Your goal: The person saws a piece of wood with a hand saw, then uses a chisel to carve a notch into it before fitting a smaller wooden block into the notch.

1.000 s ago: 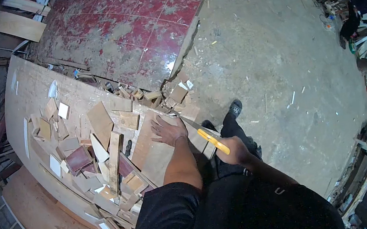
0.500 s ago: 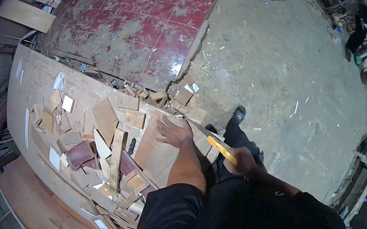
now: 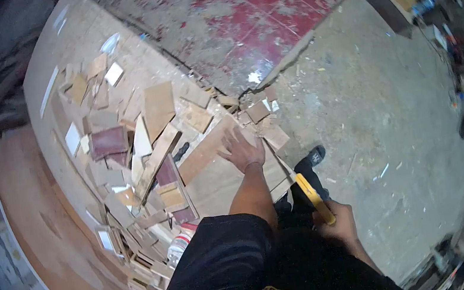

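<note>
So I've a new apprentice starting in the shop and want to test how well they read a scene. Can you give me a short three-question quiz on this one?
1. True or false: the left hand lies flat on the board.
2. What colour is the handle of the saw in the right hand?
3. The offcuts lie where from the left hand: A) on the person's left, B) on the concrete floor, C) under the shoe?

Key: 1 true; 2 yellow; 3 A.
</note>
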